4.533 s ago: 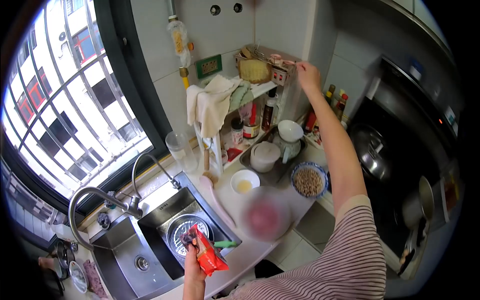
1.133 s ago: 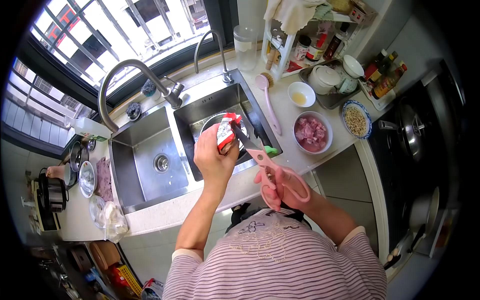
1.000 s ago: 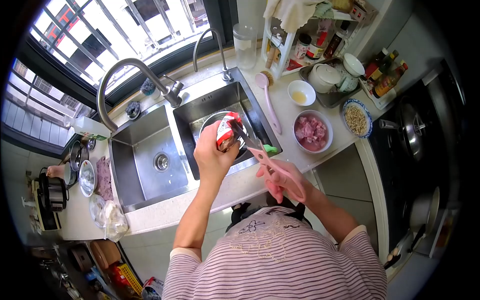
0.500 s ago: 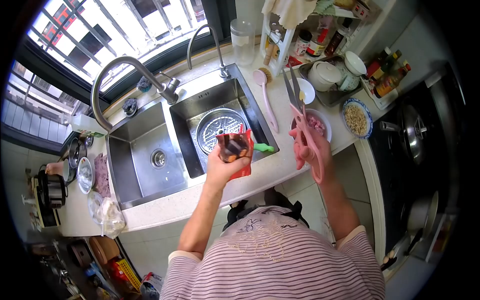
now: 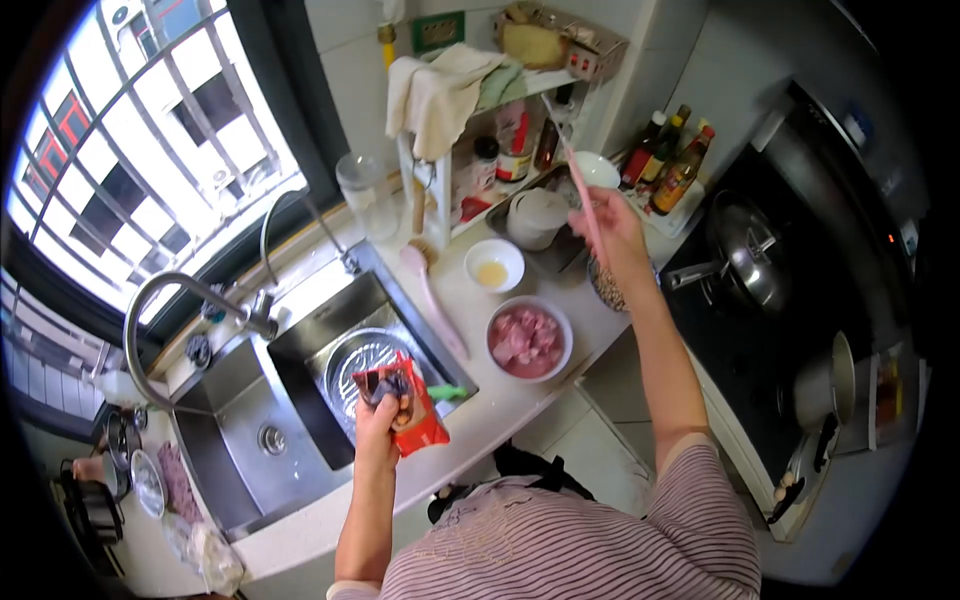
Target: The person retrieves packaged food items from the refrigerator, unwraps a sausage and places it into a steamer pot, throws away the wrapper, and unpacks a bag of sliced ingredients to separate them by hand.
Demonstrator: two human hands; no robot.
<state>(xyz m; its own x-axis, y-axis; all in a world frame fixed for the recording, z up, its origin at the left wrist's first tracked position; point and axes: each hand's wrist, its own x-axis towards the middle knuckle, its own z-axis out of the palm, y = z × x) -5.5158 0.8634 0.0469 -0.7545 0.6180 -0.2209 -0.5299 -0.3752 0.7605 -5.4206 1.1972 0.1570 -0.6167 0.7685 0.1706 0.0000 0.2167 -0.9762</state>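
Observation:
My left hand (image 5: 376, 425) grips a red packet (image 5: 422, 420) with a clear window that shows dark contents, over the front edge of the right sink basin. A round metal strainer (image 5: 345, 375) lies in that basin behind it. My right hand (image 5: 612, 228) is closed round pink scissors (image 5: 583, 190), raised in front of the shelf with the blades pointing up towards it. Below that hand are a lidded white pot (image 5: 536, 218) and a partly hidden bowl of beans (image 5: 606, 287). A bowl of raw meat pieces (image 5: 528, 340) stands on the counter between my hands.
A small bowl of pale liquid (image 5: 494, 265) and a pink brush (image 5: 436, 305) are beside the sink. The white shelf (image 5: 520, 182) carries cloths (image 5: 437, 95) and a basket (image 5: 597, 57). Sauce bottles (image 5: 683, 168) stand near the stove, which holds a lidded pan (image 5: 750, 265).
My right hand has lifted the scissors up and away from the packet towards the shelf. My left hand still holds the packet near the sink. The view has turned towards the shelf.

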